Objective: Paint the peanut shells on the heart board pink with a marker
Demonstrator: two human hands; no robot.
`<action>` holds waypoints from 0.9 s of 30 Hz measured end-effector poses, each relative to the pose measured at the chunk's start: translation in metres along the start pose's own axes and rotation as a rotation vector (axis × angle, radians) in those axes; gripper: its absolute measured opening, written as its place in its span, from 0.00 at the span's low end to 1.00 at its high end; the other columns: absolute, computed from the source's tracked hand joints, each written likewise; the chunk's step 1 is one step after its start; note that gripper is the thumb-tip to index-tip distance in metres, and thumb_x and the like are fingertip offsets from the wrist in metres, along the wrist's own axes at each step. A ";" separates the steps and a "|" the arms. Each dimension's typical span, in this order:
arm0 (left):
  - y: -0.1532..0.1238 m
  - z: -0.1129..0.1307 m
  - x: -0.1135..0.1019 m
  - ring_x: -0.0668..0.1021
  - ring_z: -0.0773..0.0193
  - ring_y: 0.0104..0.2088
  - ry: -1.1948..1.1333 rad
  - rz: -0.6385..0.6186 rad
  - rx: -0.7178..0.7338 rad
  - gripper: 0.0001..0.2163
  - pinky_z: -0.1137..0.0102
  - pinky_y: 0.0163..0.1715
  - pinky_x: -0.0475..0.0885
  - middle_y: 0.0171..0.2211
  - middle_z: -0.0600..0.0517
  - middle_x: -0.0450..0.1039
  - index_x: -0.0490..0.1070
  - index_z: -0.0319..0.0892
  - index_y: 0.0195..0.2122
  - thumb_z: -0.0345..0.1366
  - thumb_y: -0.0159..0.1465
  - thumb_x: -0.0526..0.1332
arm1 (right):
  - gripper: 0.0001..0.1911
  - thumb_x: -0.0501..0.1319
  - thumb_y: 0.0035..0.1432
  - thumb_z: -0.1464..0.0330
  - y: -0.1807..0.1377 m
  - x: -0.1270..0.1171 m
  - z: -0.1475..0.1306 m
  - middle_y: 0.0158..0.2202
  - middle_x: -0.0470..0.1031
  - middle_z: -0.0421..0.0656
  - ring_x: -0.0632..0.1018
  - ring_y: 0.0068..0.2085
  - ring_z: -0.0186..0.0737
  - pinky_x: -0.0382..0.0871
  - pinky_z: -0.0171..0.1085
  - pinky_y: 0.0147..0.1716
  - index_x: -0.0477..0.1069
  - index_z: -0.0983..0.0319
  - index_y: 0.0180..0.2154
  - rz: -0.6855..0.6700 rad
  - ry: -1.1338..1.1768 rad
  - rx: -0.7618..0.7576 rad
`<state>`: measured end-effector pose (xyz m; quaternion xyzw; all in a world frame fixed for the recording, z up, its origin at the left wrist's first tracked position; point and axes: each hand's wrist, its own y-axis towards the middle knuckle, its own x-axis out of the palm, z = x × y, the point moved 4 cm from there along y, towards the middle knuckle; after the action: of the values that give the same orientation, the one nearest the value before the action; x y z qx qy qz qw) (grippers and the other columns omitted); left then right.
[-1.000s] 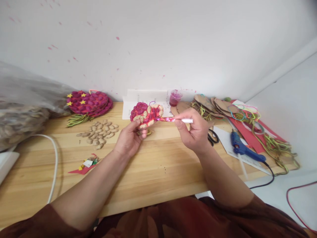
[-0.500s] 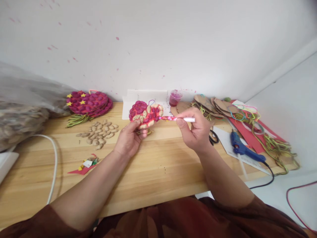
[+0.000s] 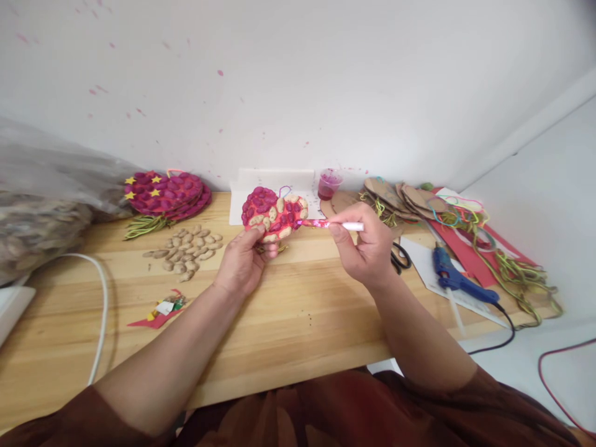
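My left hand (image 3: 244, 261) grips the lower edge of a round red disc covered with peanuts (image 3: 274, 214), thumb in front and fingers behind. Peanuts at its upper left and right are coloured magenta; others stay pale. A thin loop of string stands up from its top edge. Between thumb and fingers, my right hand (image 3: 365, 242) pinches a paintbrush (image 3: 321, 224) with a white end and pink-stained shaft. Its tip touches the disc's right side. Behind the hands stands a clear cup of magenta paint (image 3: 329, 184).
Finished-looking magenta discs (image 3: 167, 194) with yellow stars lie left, near loose peanuts (image 3: 189, 248) and a plastic bag of peanuts (image 3: 41, 230). On the right are cardboard discs (image 3: 414, 202), black scissors (image 3: 401, 257), a blue glue gun (image 3: 459, 279) with its cord, and green yarn (image 3: 516, 279).
The brush and my right hand have shifted slightly left, the tip staying at the disc's right side. My left hand holds the disc almost still.
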<state>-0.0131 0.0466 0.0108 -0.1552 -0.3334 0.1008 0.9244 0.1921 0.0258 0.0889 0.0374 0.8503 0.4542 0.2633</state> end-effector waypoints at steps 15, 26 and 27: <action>0.000 0.000 -0.001 0.73 0.70 0.17 0.008 0.003 -0.001 0.04 0.78 0.18 0.72 0.21 0.50 0.75 0.73 0.36 0.28 0.28 0.60 0.63 | 0.02 0.63 0.64 0.68 0.001 -0.002 0.006 0.35 0.76 0.41 0.76 0.36 0.39 0.70 0.42 0.39 0.73 0.57 0.40 0.015 -0.023 0.030; 0.002 -0.001 -0.001 0.74 0.70 0.17 -0.008 0.010 0.003 0.03 0.77 0.18 0.72 0.22 0.51 0.75 0.74 0.36 0.29 0.28 0.60 0.63 | 0.01 0.63 0.64 0.69 0.001 -0.002 0.003 0.35 0.76 0.41 0.76 0.36 0.39 0.70 0.41 0.39 0.73 0.58 0.39 -0.017 -0.022 0.040; 0.002 -0.001 -0.001 0.74 0.70 0.17 -0.014 0.015 0.004 0.03 0.77 0.18 0.72 0.22 0.51 0.75 0.74 0.36 0.29 0.28 0.60 0.63 | 0.02 0.63 0.64 0.69 0.002 -0.002 0.003 0.34 0.76 0.41 0.76 0.36 0.38 0.70 0.41 0.38 0.73 0.58 0.39 -0.016 -0.024 0.037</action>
<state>-0.0131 0.0478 0.0086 -0.1551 -0.3383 0.1097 0.9217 0.1953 0.0284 0.0898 0.0407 0.8557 0.4357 0.2763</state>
